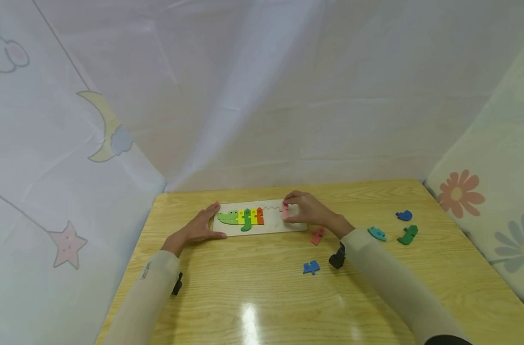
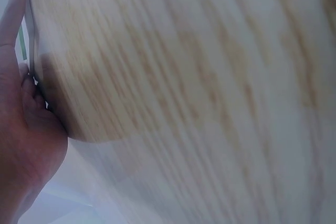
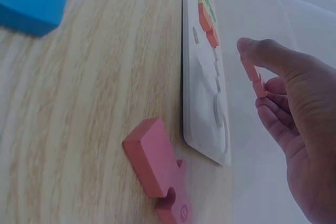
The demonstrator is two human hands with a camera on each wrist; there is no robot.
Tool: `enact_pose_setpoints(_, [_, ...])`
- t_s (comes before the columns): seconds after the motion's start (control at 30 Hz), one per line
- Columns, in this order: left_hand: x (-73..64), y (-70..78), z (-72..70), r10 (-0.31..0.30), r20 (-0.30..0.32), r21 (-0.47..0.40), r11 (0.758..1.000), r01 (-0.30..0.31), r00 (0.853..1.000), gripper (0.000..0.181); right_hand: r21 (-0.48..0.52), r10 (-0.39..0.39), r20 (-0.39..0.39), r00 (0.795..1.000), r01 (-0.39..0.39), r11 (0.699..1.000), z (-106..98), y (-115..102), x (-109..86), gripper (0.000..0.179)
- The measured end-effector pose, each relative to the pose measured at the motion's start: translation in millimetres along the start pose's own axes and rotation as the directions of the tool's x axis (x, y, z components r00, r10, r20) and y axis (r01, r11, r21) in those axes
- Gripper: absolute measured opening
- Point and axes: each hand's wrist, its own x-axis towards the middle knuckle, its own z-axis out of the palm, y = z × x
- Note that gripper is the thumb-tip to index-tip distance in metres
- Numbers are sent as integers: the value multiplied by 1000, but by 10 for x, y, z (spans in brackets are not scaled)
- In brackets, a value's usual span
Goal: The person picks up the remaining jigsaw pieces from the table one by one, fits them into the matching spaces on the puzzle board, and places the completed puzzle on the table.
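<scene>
A white puzzle board (image 1: 270, 225) lies on the table, with a crocodile's green head (image 1: 228, 218) and yellow, green and orange body pieces (image 1: 253, 216) set in its left half. My left hand (image 1: 198, 226) holds the board's left end, thumb along the front edge and fingers by the far corner. Over the right part of the board, my right hand (image 1: 308, 209) pinches a pink puzzle piece (image 3: 253, 74) between thumb and fingers. In the right wrist view this piece is raised above the board. Another pink piece (image 3: 157, 158) lies beside the board's near right corner.
A blue piece (image 1: 311, 267) lies in front of the board. Farther right are a light-blue piece (image 1: 377, 234), a dark green piece (image 1: 407, 235) and a round-ended blue piece (image 1: 404, 215). Printed cloth (image 1: 288, 120) hangs behind and beside the wooden table (image 1: 227, 278).
</scene>
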Motion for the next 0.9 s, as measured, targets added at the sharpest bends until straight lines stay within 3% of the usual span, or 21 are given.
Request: enact_pose_setpoints(0.9, [0,-16,0,0,7,13,1000,0,1000,117,26,36,9,999,-37,999,161,-118,185,53])
